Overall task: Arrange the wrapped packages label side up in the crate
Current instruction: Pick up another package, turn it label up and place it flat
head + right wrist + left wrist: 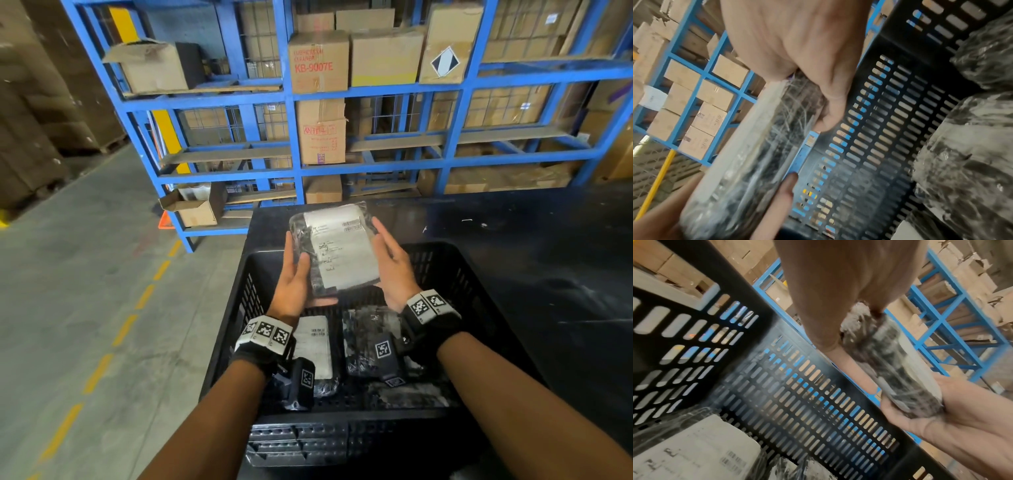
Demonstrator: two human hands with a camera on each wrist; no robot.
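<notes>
Both hands hold one plastic-wrapped package [339, 250] above the far half of the black slotted crate [445, 255]; its white printed label faces up towards me. My left hand [294, 272] grips its left edge, thumb on top. My right hand [388, 260] grips the right edge. In the left wrist view the package [892, 363] shows edge-on between the left palm [838, 305] and the right hand [941, 418]. Down in the crate lie a package with its label up [313, 346] and a dark wrapped package [368, 339] showing no label.
The crate sits on a dark table [548, 240] that extends to the right. A blue shelving rack [294, 137] stacked with cardboard boxes stands just beyond. To the left is a concrete floor [85, 274] with a dashed yellow line. More wrapped packages [962, 146] crowd the crate's right side.
</notes>
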